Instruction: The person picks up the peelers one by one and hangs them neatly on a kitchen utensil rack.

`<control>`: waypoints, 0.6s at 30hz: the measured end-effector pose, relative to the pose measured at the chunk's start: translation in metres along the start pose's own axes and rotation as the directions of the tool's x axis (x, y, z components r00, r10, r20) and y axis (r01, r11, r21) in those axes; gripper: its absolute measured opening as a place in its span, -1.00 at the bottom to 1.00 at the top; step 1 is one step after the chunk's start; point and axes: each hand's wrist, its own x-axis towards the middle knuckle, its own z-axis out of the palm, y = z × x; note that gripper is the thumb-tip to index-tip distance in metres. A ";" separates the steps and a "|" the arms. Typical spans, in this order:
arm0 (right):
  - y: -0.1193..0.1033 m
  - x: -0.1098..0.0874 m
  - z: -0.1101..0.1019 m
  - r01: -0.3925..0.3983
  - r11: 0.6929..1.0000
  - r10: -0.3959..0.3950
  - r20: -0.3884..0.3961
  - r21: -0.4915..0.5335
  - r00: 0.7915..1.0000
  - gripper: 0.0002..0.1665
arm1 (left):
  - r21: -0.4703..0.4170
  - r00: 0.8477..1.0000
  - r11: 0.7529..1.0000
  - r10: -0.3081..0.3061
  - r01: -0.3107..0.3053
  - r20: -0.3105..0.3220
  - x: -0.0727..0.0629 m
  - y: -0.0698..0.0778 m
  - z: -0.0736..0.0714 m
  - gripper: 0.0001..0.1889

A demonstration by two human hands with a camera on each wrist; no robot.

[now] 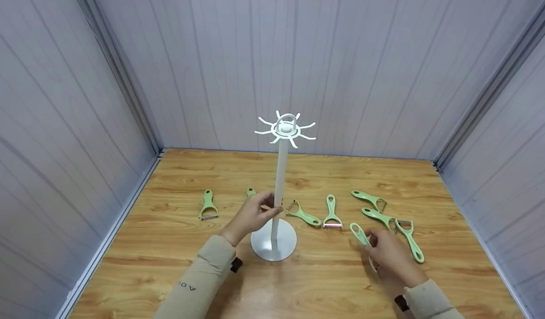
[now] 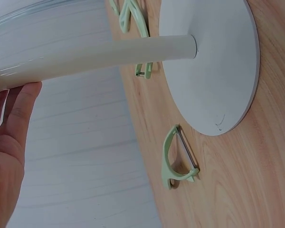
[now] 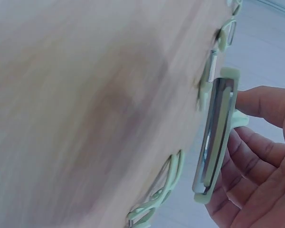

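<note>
A white hook stand rises from a round base and carries a ring of several curved hooks at its top. My left hand grips the pole at its lower middle, thumb in front and fingers behind. Off the table, my right hand holds a green peeler between thumb and fingers, its handle end pointing up toward the stand. In the right wrist view that peeler's blade faces the camera. The hooks hold nothing.
Left of the stand lies one green peeler; another is mostly behind my left hand. Two more, a slanted peeler and an upright-lying peeler, are right of the pole. A cluster of peelers lies farther right. Panel walls enclose the table.
</note>
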 end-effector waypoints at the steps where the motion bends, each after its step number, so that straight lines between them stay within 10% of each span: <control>1: -0.001 0.000 0.000 0.013 1.000 -0.013 -0.009 -0.003 1.000 -0.64 | -0.001 1.000 1.000 0.000 0.000 0.000 0.000 0.000 0.000 -0.84; 18: -0.022 0.004 -0.009 0.154 0.988 -0.155 -0.135 -0.019 0.979 -0.70 | -0.011 1.000 1.000 0.013 -0.012 0.010 0.002 0.002 0.000 -0.85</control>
